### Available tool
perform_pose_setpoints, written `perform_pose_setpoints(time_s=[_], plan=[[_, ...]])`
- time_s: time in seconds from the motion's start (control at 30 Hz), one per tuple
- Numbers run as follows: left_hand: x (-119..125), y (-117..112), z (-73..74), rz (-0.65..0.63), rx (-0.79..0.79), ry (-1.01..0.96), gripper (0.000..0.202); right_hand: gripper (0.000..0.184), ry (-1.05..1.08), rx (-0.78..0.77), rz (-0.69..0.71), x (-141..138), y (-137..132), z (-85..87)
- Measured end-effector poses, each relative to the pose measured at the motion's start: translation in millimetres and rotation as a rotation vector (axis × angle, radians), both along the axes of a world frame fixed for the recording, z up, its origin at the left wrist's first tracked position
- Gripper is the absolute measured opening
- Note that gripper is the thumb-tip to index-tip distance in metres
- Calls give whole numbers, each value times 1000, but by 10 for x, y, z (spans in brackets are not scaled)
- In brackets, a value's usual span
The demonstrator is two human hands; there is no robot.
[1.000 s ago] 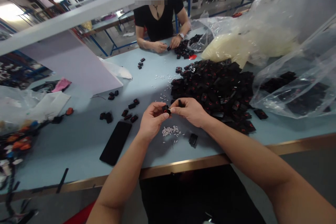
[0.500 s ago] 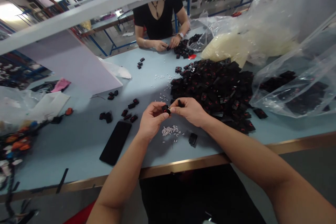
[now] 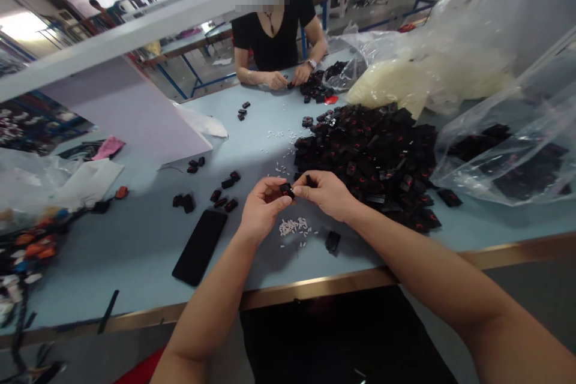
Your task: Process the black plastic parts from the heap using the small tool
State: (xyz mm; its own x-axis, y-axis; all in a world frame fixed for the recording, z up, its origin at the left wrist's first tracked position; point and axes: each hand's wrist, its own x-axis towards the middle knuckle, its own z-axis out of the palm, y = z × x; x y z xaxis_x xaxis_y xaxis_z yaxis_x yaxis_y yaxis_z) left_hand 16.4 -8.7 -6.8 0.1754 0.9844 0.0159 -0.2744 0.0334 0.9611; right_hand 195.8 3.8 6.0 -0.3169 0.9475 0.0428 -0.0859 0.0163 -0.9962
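Observation:
My left hand (image 3: 263,207) is closed on a small black connector housing (image 3: 286,189) with a bit of red on it, between thumb and fingers. Right beside it, my right hand (image 3: 326,193) pinches at the housing's right end. Its fingertips meet there on something too small to make out, and a dark piece shows by the curled fingers. Below both hands lies a heap of small white pins (image 3: 292,227) on the blue tabletop. A single black housing (image 3: 332,241) rests under my right wrist. Behind my right hand rises a big pile of black housings (image 3: 366,153).
A black phone (image 3: 200,247) lies left of my left forearm, several loose housings (image 3: 220,199) above it. Clear plastic bags (image 3: 508,156) stand at the right. Coloured connectors (image 3: 38,246) crowd the far left. Across the table a person (image 3: 276,42) handles similar parts. A white panel (image 3: 135,114) stands at left.
The view has shifted slightly, so everything sits a little lower and to the right. Both hands keep the same hold on the housing, fingertips still together at its right end.

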Motion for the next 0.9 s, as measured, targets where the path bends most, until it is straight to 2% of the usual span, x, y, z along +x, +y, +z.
perform_pose_setpoints(time_s=[0.23, 0.4, 0.53, 0.73, 0.9], plan=[[-33, 2, -44, -11, 18, 51, 40, 33, 5, 19, 5, -5, 0, 8], [-65, 5, -57, -49, 25, 75, 41, 39, 52, -64, 93, 20, -4, 4], [-59, 1, -6, -114, -2, 41, 40, 44, 104, -134, 140, 15, -14, -8], [-27, -24, 113, -78, -87, -79, 53, 45, 99, -139, 74, 2, 3, -48], [-34, -16, 142, -15, -116, -113, 44, 46, 153, -149, -20, 10, 22, -58]])
